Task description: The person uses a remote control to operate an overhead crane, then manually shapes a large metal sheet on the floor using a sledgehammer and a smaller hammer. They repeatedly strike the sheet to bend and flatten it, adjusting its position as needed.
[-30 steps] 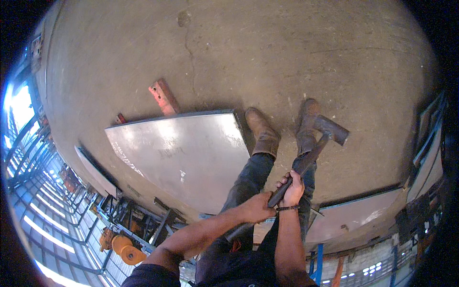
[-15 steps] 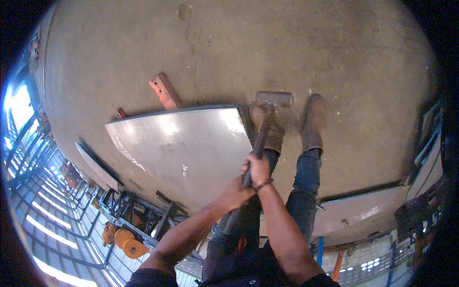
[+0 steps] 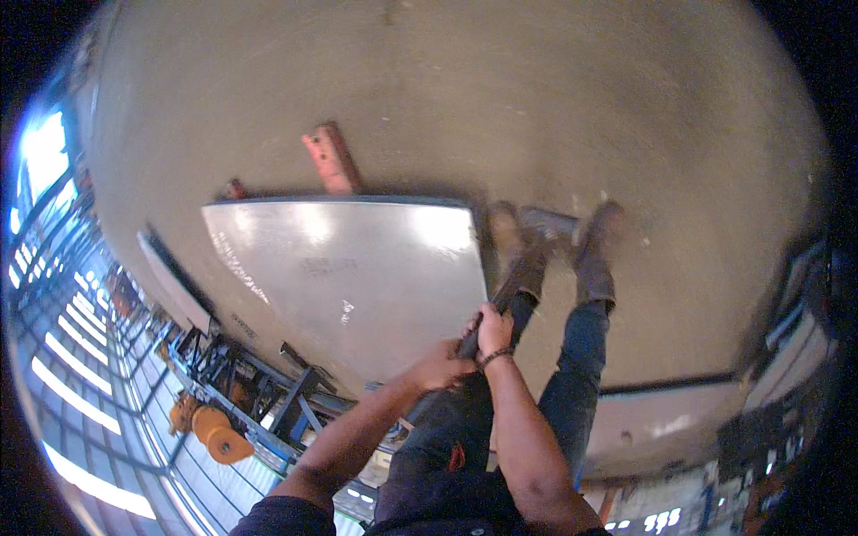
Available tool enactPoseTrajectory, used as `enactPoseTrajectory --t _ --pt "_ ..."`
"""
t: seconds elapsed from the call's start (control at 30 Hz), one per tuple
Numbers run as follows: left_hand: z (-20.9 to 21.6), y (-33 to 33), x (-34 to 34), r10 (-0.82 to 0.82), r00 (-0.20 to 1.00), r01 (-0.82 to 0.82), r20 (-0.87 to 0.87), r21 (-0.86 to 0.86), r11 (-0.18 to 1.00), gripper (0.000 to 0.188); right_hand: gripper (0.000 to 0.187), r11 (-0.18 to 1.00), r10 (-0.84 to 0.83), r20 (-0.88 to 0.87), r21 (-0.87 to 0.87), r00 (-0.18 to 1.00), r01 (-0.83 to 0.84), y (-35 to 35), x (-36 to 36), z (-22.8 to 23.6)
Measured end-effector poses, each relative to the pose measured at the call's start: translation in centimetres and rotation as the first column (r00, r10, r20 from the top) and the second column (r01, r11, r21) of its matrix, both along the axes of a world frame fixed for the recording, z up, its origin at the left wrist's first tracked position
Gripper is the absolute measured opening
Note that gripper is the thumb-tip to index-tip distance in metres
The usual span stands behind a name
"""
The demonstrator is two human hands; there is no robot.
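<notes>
Both of my hands grip the dark handle of a sledgehammer (image 3: 503,293). My left hand (image 3: 441,366) is wrapped round the end nearer my body, and my right hand (image 3: 493,330) closes on it just farther along. The blurred hammer head (image 3: 550,223) appears between my two boots; whether it touches the floor I cannot tell. Left of the handle lies a large grey metal plate (image 3: 349,259) with a curved edge and chalk-like marks. A red steel piece (image 3: 331,161) with holes sticks out from under its far edge.
My boots (image 3: 601,241) stand on the concrete floor (image 3: 500,107), right of the plate. Another plate (image 3: 174,290) lies farther left. A metal frame (image 3: 295,384) and an orange machine part (image 3: 221,438) are at the lower left. A pale sheet (image 3: 666,415) is on the right.
The hammer head has moved right and closer to me, from beyond my left boot to between the boots. Both hands stay on the handle. The view has shifted slightly.
</notes>
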State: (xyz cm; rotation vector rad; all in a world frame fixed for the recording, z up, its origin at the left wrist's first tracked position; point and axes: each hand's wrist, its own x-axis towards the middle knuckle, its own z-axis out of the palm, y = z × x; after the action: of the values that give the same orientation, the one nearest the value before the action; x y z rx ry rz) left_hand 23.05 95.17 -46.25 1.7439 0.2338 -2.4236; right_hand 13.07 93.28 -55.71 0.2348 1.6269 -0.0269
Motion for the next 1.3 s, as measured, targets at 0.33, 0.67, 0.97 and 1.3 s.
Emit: enactPoseTrajectory --t 0.33,0.67,0.97,1.3 --pt "8.0 0.9 -2.5 -0.072 0.996 0.073 -0.042 0.014 0.997 0.044 0.017 0.985 -0.150 0.142 0.111 0.978 0.135 -4.3 -3.9 4.5" --pt "19.6 -1.5 12.4 0.004 0.999 0.008 0.041 -0.294 0.956 0.045 0.015 0.992 0.025 0.068 -0.123 0.997 -0.016 -12.6 10.7 12.1" --pt "18.6 -4.3 23.8 0.099 0.994 -0.072 0.054 -0.379 0.923 0.042 0.013 0.959 0.184 0.036 -0.228 0.982 -0.171 -21.0 27.7 15.4" --pt "19.5 -13.7 40.5 0.172 0.981 -0.181 -0.089 -0.108 0.978 0.059 0.012 0.976 0.216 -0.042 0.012 0.975 -0.216 -25.0 40.0 11.8"
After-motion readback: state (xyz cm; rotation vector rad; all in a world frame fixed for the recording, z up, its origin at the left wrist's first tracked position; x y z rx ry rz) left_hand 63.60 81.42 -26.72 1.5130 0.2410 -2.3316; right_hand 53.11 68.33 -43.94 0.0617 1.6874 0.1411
